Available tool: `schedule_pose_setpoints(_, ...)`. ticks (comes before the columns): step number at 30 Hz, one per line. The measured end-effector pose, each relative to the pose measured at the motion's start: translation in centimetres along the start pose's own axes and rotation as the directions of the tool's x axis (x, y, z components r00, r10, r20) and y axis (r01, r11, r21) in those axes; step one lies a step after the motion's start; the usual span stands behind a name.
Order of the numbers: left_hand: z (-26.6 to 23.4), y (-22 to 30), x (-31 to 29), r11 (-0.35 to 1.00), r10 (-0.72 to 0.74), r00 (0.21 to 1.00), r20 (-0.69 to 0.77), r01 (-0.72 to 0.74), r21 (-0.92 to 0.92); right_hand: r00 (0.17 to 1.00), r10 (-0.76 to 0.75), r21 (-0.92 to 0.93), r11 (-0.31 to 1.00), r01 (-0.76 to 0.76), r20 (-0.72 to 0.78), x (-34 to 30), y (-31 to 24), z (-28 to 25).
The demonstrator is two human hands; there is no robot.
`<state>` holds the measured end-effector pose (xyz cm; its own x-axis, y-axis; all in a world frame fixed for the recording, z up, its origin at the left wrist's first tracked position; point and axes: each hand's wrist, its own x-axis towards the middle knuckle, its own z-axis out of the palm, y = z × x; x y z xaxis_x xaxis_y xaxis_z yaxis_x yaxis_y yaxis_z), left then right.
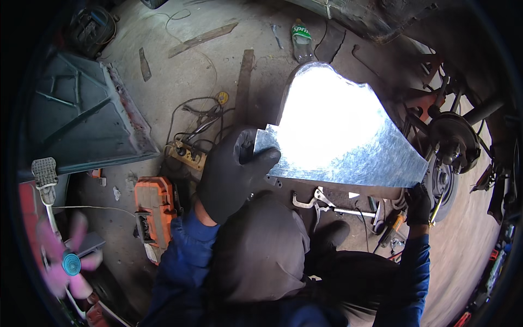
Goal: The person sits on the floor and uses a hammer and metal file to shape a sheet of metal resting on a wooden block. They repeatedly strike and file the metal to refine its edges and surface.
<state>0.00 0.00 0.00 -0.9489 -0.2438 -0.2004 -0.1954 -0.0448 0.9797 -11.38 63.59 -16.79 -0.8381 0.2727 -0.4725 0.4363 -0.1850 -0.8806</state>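
A shiny cut sheet metal panel (348, 158) is held up over my knees, its upper part washed out white by glare. One side of it curves, and a small step is cut at its left corner. My left hand (234, 169), in a black glove, grips that corner with the thumb lying on the face and the fingers behind. At the lower right corner my right hand (418, 206), gloved as well, is closed on the edge; its fingers are partly hidden. Beneath the panel, a locking C-clamp (316, 203) lies on the floor.
Left of me are an orange toolbox (154, 204), a power strip (187, 155) with cords, a pink-bladed fan (71, 264) and a large dark car panel (81, 114). A wheel hub (452, 139) stands at right. Wood strips and a green-labelled plastic bottle (302, 42) lie beyond.
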Motion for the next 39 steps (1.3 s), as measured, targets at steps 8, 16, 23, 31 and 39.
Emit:
schedule_pose_setpoints(8,0.6,-1.4,0.0,0.989,0.016,1.0,-0.011,-0.014,0.15,0.973,-0.128,0.083,0.99,0.114,0.193,0.0,1.1,-2.7)
schedule_pose_setpoints(16,-1.5,-8.9,3.8,0.89,-0.014,0.991,-0.13,0.072,0.451,0.977,-0.118,0.178,0.98,0.086,0.177,-0.4,0.8,-2.2)
schedule_pose_setpoints(23,-2.6,-11.5,5.5,0.664,-0.067,0.983,-0.173,0.173,0.728,0.94,-0.262,-0.105,0.951,0.29,0.217,-1.2,0.8,0.5)
schedule_pose_setpoints(31,-2.8,-8.8,4.8,0.631,-0.267,0.957,-0.114,0.263,0.73,0.987,-0.16,-0.276,0.948,0.162,0.03,-1.8,1.0,3.9)
schedule_pose_setpoints(39,-2.7,-9.8,5.3,0.639,-0.072,0.99,-0.121,0.139,0.757,0.995,-0.099,-0.351,0.932,0.093,0.001,-0.2,0.2,4.9)
